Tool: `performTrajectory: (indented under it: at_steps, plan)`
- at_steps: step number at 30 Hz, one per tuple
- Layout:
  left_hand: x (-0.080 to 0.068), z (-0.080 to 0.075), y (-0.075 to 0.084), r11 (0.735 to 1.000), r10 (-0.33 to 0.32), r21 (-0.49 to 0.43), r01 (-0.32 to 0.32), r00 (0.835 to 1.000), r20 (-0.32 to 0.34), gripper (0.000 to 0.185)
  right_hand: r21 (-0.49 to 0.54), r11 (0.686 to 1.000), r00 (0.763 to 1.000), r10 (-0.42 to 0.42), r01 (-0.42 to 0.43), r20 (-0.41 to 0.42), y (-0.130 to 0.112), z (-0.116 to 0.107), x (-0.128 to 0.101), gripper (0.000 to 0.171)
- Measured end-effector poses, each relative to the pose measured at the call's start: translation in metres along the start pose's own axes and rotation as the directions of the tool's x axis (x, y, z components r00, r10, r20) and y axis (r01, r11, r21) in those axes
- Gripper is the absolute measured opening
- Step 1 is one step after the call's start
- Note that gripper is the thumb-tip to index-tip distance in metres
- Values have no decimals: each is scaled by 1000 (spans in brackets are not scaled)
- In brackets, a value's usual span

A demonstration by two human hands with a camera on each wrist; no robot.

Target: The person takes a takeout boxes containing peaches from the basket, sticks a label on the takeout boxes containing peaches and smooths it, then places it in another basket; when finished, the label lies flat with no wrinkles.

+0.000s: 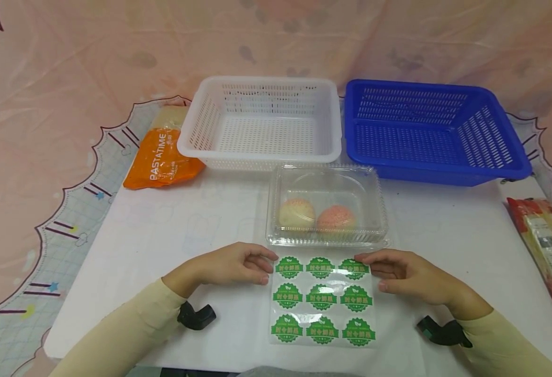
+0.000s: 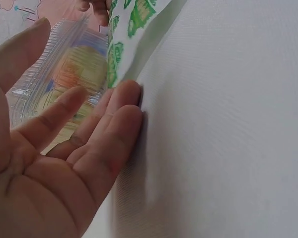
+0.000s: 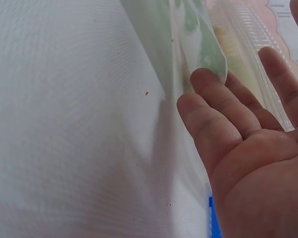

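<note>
A: Left hand (image 1: pixel 231 264) open, fingertips touching the sticker sheet (image 1: pixel 322 300) at its left edge, flat on the tabletop (image 1: pixel 172 230)?

B: Yes. All nine green stickers unpeeled. Just behind, clear clamshell box (image 1: pixel 327 207), lid closed, unlabelled, two fruits inside. Right hand (image 1: pixel 409 275) open too, touching the right edge.

Left hand (image 1: pixel 231 264) and right hand (image 1: pixel 405 275) rest on the white counter (image 1: pixel 162 230), fingers touching the top corners of a sticker sheet (image 1: pixel 322 301) with nine green labels. Just behind it, a closed clear clamshell box (image 1: pixel 326 204) with two fruits. Farther back: white basket (image 1: pixel 261 123), blue basket (image 1: pixel 428 131), orange pasta bag (image 1: pixel 160 157) left.
</note>
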State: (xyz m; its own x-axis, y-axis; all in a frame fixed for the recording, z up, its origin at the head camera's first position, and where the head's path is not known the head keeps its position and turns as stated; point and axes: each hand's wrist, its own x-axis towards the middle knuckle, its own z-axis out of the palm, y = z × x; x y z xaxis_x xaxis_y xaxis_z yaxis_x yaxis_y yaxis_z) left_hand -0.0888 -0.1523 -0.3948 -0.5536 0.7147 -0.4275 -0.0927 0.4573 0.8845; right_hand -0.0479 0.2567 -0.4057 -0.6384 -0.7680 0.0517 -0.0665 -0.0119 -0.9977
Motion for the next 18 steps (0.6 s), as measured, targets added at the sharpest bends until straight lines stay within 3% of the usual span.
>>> performTrajectory:
  at_steps: [18]
  plan:
    - [2, 9, -1, 990, 88, -112, -90, 996, -20, 43, -5, 1000, 1000, 18, -18, -1, -3, 2, 2, 45]
